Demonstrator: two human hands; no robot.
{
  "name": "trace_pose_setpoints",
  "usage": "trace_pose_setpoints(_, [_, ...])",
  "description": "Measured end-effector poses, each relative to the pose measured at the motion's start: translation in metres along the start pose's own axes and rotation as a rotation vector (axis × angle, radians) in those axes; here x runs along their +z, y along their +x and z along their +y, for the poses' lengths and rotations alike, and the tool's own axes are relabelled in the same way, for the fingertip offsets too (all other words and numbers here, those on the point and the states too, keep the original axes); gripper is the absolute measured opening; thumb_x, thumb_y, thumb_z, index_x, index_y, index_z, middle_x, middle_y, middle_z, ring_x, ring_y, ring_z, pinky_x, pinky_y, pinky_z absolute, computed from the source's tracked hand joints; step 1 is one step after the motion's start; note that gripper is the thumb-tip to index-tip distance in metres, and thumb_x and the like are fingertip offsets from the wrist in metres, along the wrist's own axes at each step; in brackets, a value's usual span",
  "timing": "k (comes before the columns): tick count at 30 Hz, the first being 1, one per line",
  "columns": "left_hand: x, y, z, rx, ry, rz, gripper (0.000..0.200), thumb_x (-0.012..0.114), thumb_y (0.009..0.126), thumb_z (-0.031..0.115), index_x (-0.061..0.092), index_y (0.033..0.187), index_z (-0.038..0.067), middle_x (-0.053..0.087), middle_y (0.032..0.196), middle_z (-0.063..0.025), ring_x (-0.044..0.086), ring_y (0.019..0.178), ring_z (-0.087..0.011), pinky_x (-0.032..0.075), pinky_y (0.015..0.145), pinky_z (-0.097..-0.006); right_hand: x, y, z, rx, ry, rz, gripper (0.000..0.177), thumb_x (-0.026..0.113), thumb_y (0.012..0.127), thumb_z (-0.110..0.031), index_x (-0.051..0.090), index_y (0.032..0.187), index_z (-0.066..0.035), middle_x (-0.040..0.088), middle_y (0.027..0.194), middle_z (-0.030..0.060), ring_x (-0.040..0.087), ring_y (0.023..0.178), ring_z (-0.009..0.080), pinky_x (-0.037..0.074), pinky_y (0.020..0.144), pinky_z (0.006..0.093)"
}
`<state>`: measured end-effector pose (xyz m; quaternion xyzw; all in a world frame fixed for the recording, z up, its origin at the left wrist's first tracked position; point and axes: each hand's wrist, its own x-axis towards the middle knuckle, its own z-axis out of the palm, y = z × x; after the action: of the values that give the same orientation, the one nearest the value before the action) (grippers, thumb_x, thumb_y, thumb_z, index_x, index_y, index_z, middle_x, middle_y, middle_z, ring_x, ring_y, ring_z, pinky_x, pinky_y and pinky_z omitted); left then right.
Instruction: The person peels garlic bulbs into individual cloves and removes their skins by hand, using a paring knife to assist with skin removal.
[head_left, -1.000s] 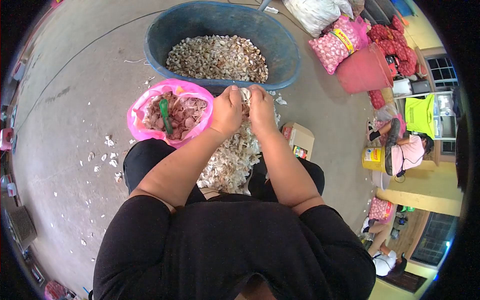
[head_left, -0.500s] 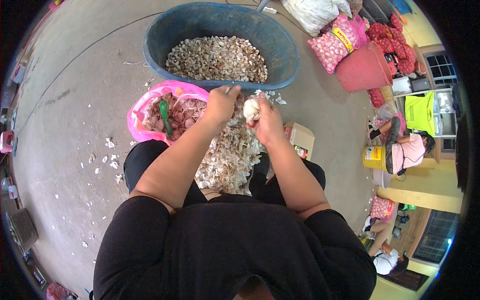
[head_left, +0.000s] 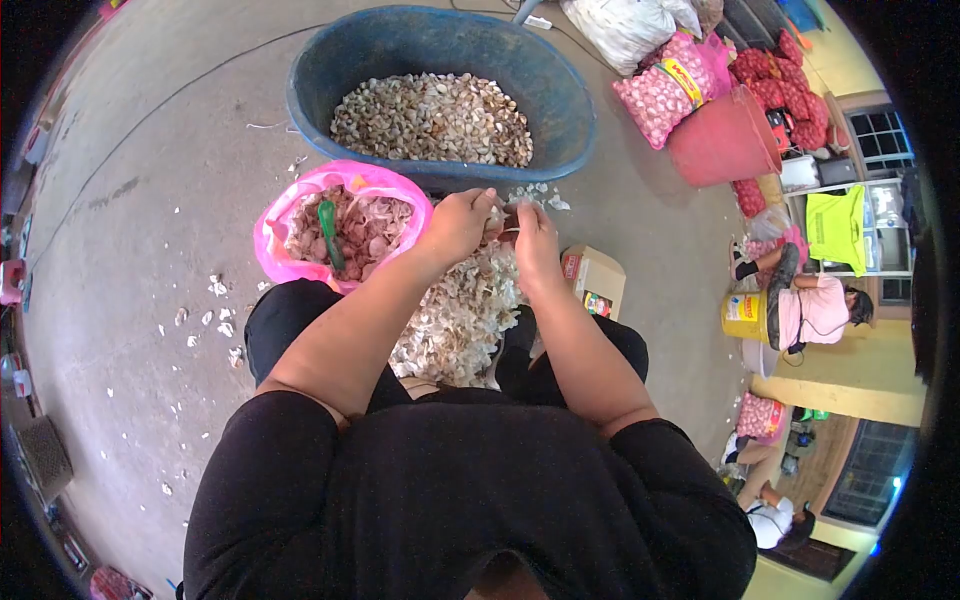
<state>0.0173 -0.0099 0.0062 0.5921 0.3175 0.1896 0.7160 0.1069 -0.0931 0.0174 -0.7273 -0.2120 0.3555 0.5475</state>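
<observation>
My left hand (head_left: 463, 226) is closed, its fingers curled at the front of the pink bag. What it grips is hidden. Beside it my right hand (head_left: 536, 243) has its fingers bent inward, closed around a garlic bulb that is mostly covered by the fingers. Both hands meet above a pile of garlic skins (head_left: 450, 325) between my legs. To the left, a bright pink bag (head_left: 268, 232) stands open, full of garlic bulbs (head_left: 375, 247), with a green-handled tool (head_left: 329, 232) lying on them. Beyond the hands, a large blue tub (head_left: 440, 40) holds many loose garlic cloves (head_left: 430, 120).
An open cardboard box (head_left: 600, 275) lies right of my right hand. Further right are a red bucket (head_left: 725, 140), a pink net sack (head_left: 655, 100) and a yellow bucket (head_left: 745, 315). Two people (head_left: 818, 310) sit along the right side. Skin scraps (head_left: 217, 286) litter the floor.
My hands have come closer together and slightly lower. The garlic bulb, plainly visible in the right hand before, is now mostly hidden between the fingers.
</observation>
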Motion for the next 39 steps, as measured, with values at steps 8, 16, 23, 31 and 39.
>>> trace_pose_setpoints(8, [0.003, -0.008, 0.020, -0.217, -0.468, 0.004, 0.034, 0.037, 0.090, 0.031, 0.050, 0.080, 0.001, 0.052, 0.069, -0.0047, 0.046, 0.056, -0.0121, 0.040, 0.051, -0.0257, 0.004, 0.002, 0.003, -0.321, -0.291, 0.123, 0.036, 0.039, 0.088, -0.034, 0.052, 0.086, 0.000, 0.055, 0.072, 0.0119, 0.054, 0.069, 0.0234, 0.041, 0.064, 0.0332])
trace_pose_setpoints(16, [0.013, 0.001, -0.009, 0.105, -0.035, 0.255, 0.047, 0.034, 0.089, 0.038, 0.050, 0.100, -0.005, 0.058, 0.086, -0.0192, 0.056, 0.077, -0.0219, 0.045, 0.068, -0.0324, 0.023, -0.010, -0.019, -0.472, -0.426, 0.161, 0.025, 0.045, 0.085, -0.026, 0.049, 0.085, -0.002, 0.055, 0.067, 0.0138, 0.053, 0.062, 0.0310, 0.041, 0.058, 0.0379])
trace_pose_setpoints(23, [0.010, 0.001, -0.010, 0.040, -0.153, 0.244, 0.040, 0.037, 0.087, 0.032, 0.053, 0.091, -0.004, 0.058, 0.074, -0.0158, 0.056, 0.066, -0.0213, 0.043, 0.061, -0.0319, 0.025, -0.006, -0.018, -0.494, -0.423, 0.076, 0.021, 0.043, 0.084, -0.023, 0.051, 0.082, -0.003, 0.055, 0.066, 0.0133, 0.054, 0.058, 0.0289, 0.043, 0.056, 0.0355])
trace_pose_setpoints(31, [-0.014, -0.005, 0.020, -0.291, -0.637, -0.066, 0.026, 0.041, 0.084, 0.027, 0.053, 0.083, 0.004, 0.056, 0.069, -0.0061, 0.053, 0.057, -0.0176, 0.042, 0.047, -0.0306, -0.014, 0.009, -0.026, 0.263, 0.561, -0.384, 0.031, 0.044, 0.085, -0.036, 0.054, 0.084, -0.007, 0.046, 0.061, 0.0028, 0.039, 0.047, 0.0125, 0.033, 0.043, 0.0274])
trace_pose_setpoints(39, [0.003, -0.015, 0.015, -0.187, -0.006, -0.266, 0.044, 0.060, 0.076, 0.037, 0.053, 0.098, -0.001, 0.057, 0.075, -0.0069, 0.053, 0.064, -0.0128, 0.043, 0.055, -0.0284, -0.042, 0.012, -0.015, 0.278, 0.086, -0.441, 0.043, 0.041, 0.084, -0.046, 0.052, 0.088, -0.004, 0.051, 0.063, 0.0047, 0.044, 0.041, 0.0118, 0.037, 0.035, 0.0239])
